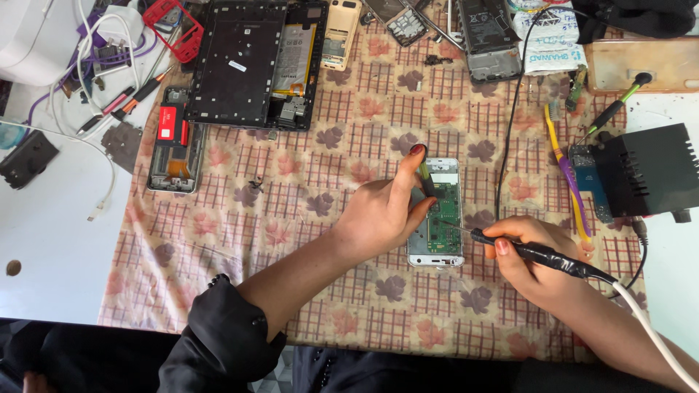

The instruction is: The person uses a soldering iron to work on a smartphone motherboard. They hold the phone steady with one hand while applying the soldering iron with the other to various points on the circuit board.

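Opened small phone (437,218), white-framed, back cover off and green circuit board exposed, lying lengthwise near the middle of the floral checked cloth (306,218) that covers the bench (51,240). Left hand (386,211) rests on the phone's left edge, index finger stretched upward along the frame, thumb and remaining fingers pinched on a thin dark tool (426,180), probably tweezers, though the view is too small to be sure; its point meets the upper part of the board. Right hand (528,251), just right of the phone, is clamped pen-fashion round a black soldering iron (539,251), whose fine tip reaches the board's right edge; a white cable (652,327) trails from its handle toward the lower right corner. Right of this hand: a black box-shaped station (648,171) and a yellow-and-purple toothbrush (568,175) lying lengthwise on the cloth. At the top of the cloth: a large dismantled tablet frame (251,62) with its battery showing, and beside it to the lower left a stripped phone chassis (175,142) bearing a red part. Far left, on bare white bench: tangled white cables (95,51).
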